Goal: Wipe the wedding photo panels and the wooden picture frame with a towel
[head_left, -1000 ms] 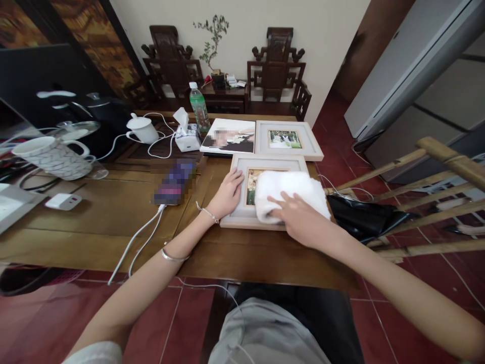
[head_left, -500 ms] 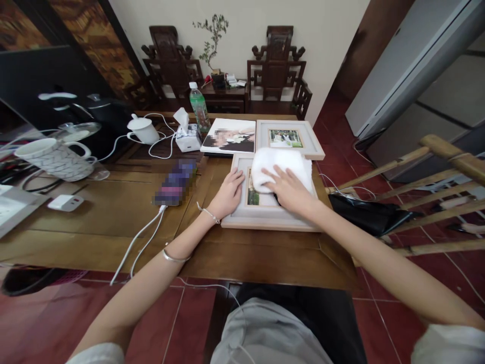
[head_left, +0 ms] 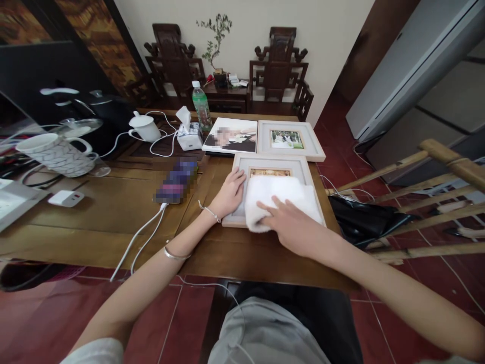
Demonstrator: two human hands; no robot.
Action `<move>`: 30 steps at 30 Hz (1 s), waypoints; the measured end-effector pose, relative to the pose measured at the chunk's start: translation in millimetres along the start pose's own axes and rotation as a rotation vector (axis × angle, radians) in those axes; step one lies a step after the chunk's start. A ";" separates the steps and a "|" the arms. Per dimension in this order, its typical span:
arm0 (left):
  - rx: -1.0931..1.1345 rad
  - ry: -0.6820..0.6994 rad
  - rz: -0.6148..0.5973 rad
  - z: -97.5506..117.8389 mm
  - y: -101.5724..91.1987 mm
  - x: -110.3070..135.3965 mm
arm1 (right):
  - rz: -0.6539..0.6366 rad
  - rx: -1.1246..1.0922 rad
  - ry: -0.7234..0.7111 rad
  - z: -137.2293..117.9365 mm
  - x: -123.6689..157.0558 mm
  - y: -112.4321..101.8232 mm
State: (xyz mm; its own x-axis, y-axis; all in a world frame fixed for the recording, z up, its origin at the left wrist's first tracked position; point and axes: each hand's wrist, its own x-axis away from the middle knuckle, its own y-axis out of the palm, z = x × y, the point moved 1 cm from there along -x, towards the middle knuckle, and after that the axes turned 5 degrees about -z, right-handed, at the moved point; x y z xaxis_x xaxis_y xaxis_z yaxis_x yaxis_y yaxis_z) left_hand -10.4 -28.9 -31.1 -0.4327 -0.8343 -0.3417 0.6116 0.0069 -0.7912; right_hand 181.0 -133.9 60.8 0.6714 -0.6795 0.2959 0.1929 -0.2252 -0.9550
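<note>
A pale picture frame (head_left: 265, 163) lies flat near the front edge of the wooden table (head_left: 113, 212). My left hand (head_left: 229, 193) rests flat on the frame's left border, fingers stretched out. My right hand (head_left: 291, 225) presses a fluffy white cloth (head_left: 280, 194) onto the lower part of the frame, fingers spread over it. The cloth hides most of the photo; only its top strip shows.
Behind lie a frameless photo print (head_left: 231, 136) and a second framed photo (head_left: 290, 139). A tissue box (head_left: 189, 135), green bottle (head_left: 200, 106), white teapot (head_left: 146, 127), patterned mug (head_left: 51, 154), phone with charging cable (head_left: 176, 179) and white charger (head_left: 66, 198) stand left. Bamboo poles (head_left: 435, 167) and a black bag (head_left: 364, 220) are right.
The cloth and my right hand slid from the frame's lower part up to its top, then back down toward me. My left hand stayed on the frame's left border.
</note>
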 end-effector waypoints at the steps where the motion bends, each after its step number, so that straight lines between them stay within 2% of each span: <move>1: 0.026 -0.013 0.004 2.4 -1.1 -0.1 | -0.006 -0.014 -0.041 -8.1 7.1 -2.2; 4: 0.168 -0.104 0.052 10.3 -5.4 0.6 | 0.021 -0.019 -0.100 -22.1 10.3 -3.5; 7: 0.324 -0.195 0.124 15.9 -8.2 2.3 | 0.085 -0.003 -0.063 -19.8 -11.5 2.9; 11: 0.383 -0.198 0.161 18.3 -8.3 4.7 | 0.160 0.048 0.053 8.0 -56.2 9.0; 15: 0.352 -0.152 0.147 18.4 -7.7 5.7 | 0.259 0.084 0.166 42.6 -92.9 1.1; 17: 0.342 -0.146 0.142 18.3 -8.2 5.6 | 0.277 0.060 0.221 50.2 -103.5 -3.6; 19: 0.338 -0.152 0.148 18.3 -9.0 5.5 | 0.241 0.017 0.250 47.1 -106.1 -6.3; 21: 0.333 -0.157 0.153 18.6 -9.7 5.6 | 0.166 -0.022 0.239 35.1 -97.8 -6.7; 24: 0.313 -0.161 0.136 19.0 -9.9 5.8 | 0.006 -0.083 0.142 11.3 -63.1 -4.2; 27: 0.252 -0.144 0.087 17.1 -8.3 5.1 | -0.005 -0.114 -0.032 -4.4 -12.9 -1.8; 30: 0.122 -0.065 0.019 12.0 -5.0 3.4 | -0.037 -0.109 0.000 -2.4 29.6 -0.5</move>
State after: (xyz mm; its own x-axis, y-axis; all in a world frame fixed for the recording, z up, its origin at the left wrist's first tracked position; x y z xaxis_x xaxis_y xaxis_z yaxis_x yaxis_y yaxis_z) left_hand -6.9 -38.3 -22.2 -0.3788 -0.8686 -0.3195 0.6968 -0.0405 -0.7161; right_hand 199.1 -155.6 70.0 0.6650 -0.6697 0.3307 0.1386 -0.3244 -0.9357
